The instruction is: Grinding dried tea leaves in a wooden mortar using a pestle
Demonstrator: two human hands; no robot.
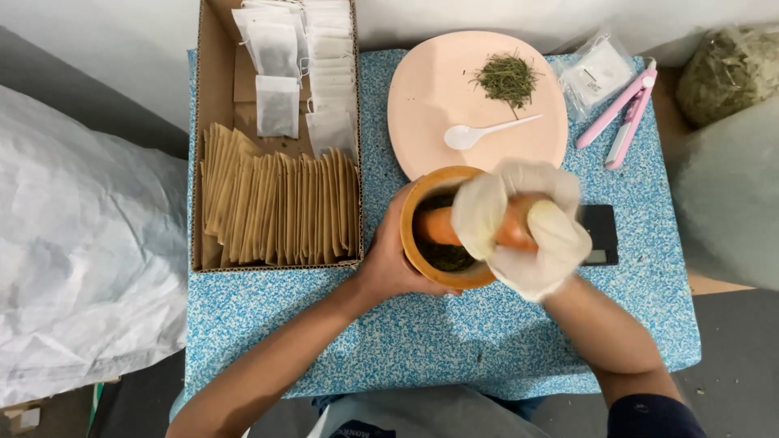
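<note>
Head view: looking straight down on a small table (454,341) with a blue speckled cover, both of the person's hands working at its middle.
Left hand: the bare left hand (389,259) is wrapping around the 9 o'clock side of the wooden bowl (422,268), clenched on its wall and steadying it.
Right hand: the gloved right hand (527,231) is clasping the orange pestle (438,227), blurred with motion, its tip sitting down among the dark herbs (446,255) inside the bowl.
Bowl's place: it is standing at the table's centre, its rim touching or overlapping the pink plate (430,97) at 12 o'clock; I cannot tell which.
Plate: it is carrying a small heap of dried green herb (507,77) and a white plastic spoon (479,132).
Risk, spilling: as I judge it, the pestle is leaning low towards 9 o'clock, so a hard stroke may be flicking crushed herb over the rim onto the table.
Risk, tipping: if the left hand's grip is loosening, the bowl may be sliding into the plate and jolting the spoon.
Risk, scale: the black flat scale (604,235) is lying at 3 o'clock, partly under the gloved hand, which may be knocking it.
Box: the cardboard box (213,162) of brown and white sachets is sitting at 10 o'clock, close enough to be catching stray bits.
Sealer: the pink clamp tool (625,113) is lying at 2 o'clock, well apart.
</note>
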